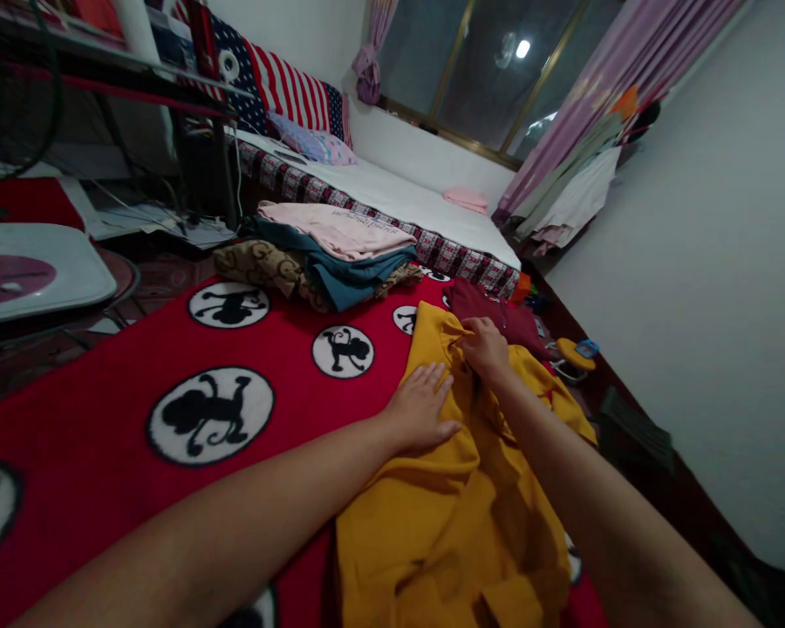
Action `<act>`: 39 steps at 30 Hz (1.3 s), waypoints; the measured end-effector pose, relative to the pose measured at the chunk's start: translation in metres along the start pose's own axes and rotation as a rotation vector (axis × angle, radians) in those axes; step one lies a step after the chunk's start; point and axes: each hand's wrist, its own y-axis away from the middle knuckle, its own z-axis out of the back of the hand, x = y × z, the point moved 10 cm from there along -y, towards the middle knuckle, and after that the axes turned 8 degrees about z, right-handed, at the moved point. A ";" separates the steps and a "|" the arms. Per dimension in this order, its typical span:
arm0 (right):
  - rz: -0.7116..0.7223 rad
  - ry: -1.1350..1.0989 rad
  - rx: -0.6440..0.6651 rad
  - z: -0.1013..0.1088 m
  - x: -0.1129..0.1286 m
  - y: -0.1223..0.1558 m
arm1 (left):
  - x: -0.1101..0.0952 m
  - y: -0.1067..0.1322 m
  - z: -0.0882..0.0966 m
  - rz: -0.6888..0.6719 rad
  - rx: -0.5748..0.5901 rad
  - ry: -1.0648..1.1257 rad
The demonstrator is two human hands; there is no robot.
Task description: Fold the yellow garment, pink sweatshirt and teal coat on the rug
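Observation:
A mustard-yellow garment (419, 532), perhaps a jacket, lies rumpled on a red blanket (288, 419) with black monkey figures in white circles. My left hand (422, 408) rests flat on its upper left part, fingers stretched out. My right hand (485, 351) is closed on the cloth near its top edge, fingertips partly hidden. One sleeve-like part spreads to the right beyond my right forearm. Just past my right hand lies a maroon garment (497, 316). Further off is a stack of folded clothes, with a pink top (340, 228) uppermost over teal cloth (350, 277) and brown patterned cloth (262, 266).
Behind the blanket stands a bed (392, 187) with pillows, below a window (484, 70) with purple curtains. On the left are a cluttered desk (124, 83) and a white chair (58, 262). A yellow stool (576, 353) stands by the right wall; clothes (589, 192) hang there.

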 end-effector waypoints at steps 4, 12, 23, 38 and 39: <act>0.188 -0.367 -0.025 0.034 0.046 0.052 | 0.003 -0.007 0.000 -0.026 0.003 0.079; 0.337 -0.633 0.466 0.022 0.126 0.164 | 0.036 -0.023 0.009 -0.085 0.160 0.874; 0.387 -0.887 0.476 0.096 0.094 0.225 | 0.034 -0.018 0.014 -0.159 0.148 0.921; 0.237 -0.636 0.418 0.063 0.070 0.203 | 0.002 0.006 0.006 -0.204 0.105 0.069; 0.284 -0.649 0.431 0.061 0.082 0.205 | 0.003 0.005 0.005 -0.196 0.106 0.071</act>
